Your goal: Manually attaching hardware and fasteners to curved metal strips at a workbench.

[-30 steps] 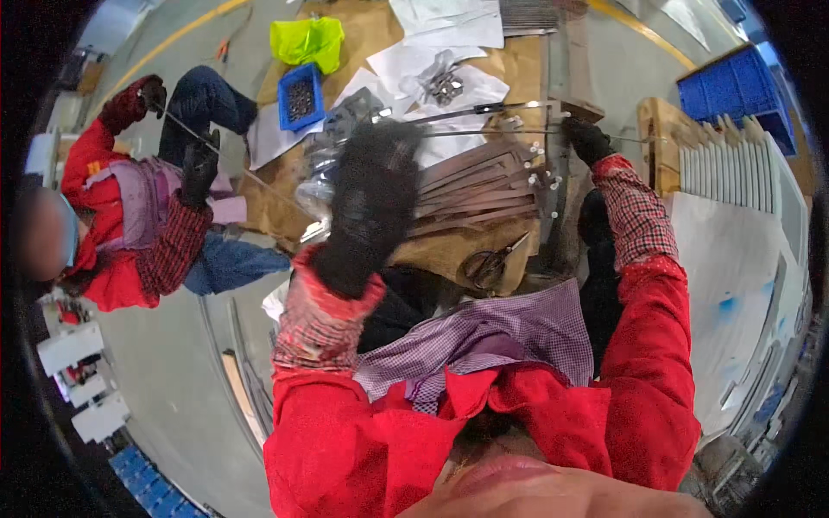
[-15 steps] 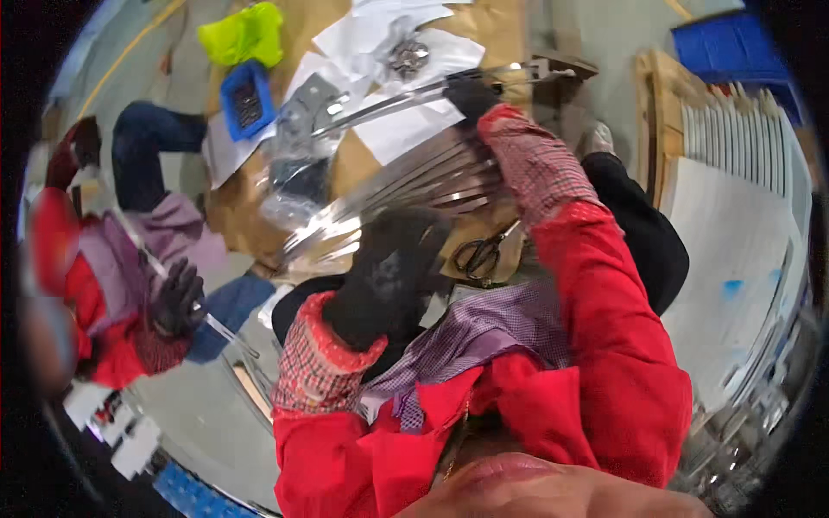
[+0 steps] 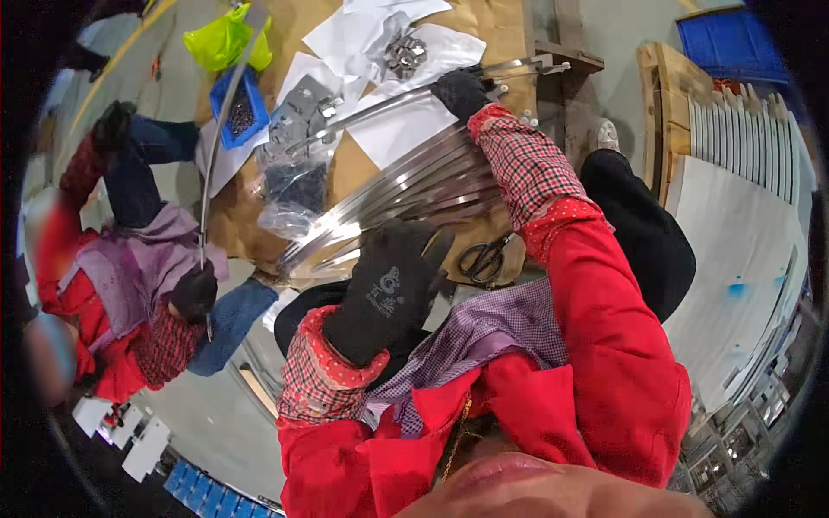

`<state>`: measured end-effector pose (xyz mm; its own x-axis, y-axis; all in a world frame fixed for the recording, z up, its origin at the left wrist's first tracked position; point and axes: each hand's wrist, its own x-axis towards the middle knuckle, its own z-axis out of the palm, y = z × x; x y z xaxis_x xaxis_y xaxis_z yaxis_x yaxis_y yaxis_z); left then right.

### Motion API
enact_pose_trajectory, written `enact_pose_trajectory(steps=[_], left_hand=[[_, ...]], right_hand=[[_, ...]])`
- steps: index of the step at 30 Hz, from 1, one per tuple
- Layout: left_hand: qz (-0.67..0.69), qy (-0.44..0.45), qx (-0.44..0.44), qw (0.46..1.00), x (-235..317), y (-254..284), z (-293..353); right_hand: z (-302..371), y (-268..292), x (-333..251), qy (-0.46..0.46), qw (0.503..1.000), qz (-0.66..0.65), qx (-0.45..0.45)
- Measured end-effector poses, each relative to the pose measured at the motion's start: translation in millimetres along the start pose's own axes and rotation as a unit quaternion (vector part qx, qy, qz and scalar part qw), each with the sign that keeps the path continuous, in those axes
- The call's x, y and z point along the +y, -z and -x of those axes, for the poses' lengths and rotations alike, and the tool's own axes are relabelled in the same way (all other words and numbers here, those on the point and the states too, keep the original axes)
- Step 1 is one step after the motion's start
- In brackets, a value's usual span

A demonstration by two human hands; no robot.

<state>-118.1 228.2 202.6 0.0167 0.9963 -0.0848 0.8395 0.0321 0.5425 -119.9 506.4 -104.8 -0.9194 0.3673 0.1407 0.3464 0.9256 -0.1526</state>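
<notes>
My right hand (image 3: 461,90), in a black glove, is closed around a long thin metal strip (image 3: 380,105) that runs left over white paper sheets. My left hand (image 3: 393,281), also black-gloved, hovers with fingers apart just above the near end of a pile of long metal strips (image 3: 406,190) on brown cardboard (image 3: 233,229); it holds nothing. Black scissors (image 3: 484,259) lie right of that hand.
A co-worker in red sits at left, a gloved hand (image 3: 194,292) holding another long curved strip (image 3: 216,129). A blue tray of small parts (image 3: 239,110), a yellow-green bag (image 3: 226,39), metal brackets (image 3: 302,108), clear bags and stacked white panels (image 3: 751,129) lie around.
My left hand has dropped back toward my lap. My right hand still holds its strip, farther up the view. The co-worker's strip now stands up along the left side.
</notes>
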Motion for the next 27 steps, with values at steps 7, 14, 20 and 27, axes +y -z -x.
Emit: enact_pose_trajectory(steps=[7,14,20,27], left_hand=[[-0.012,-0.026,0.041,0.999,-3.8,-7.1,5.9],[0.014,0.0,-0.016,1.0,-0.8,-2.5,-5.6],[-0.01,0.005,-0.033,0.999,-5.6,-5.1,-2.3],[-0.011,-0.036,0.023,0.999,-8.1,-10.7,-10.3]], right_hand=[[-6.6,8.9,-7.7,-0.015,0.998,0.035,-0.055],[0.9,-8.4,8.2,0.048,0.997,-0.012,0.06],[-10.1,11.4,-14.1,-0.012,0.999,0.03,0.029],[-6.3,23.6,-7.3,0.032,0.997,0.05,0.055]])
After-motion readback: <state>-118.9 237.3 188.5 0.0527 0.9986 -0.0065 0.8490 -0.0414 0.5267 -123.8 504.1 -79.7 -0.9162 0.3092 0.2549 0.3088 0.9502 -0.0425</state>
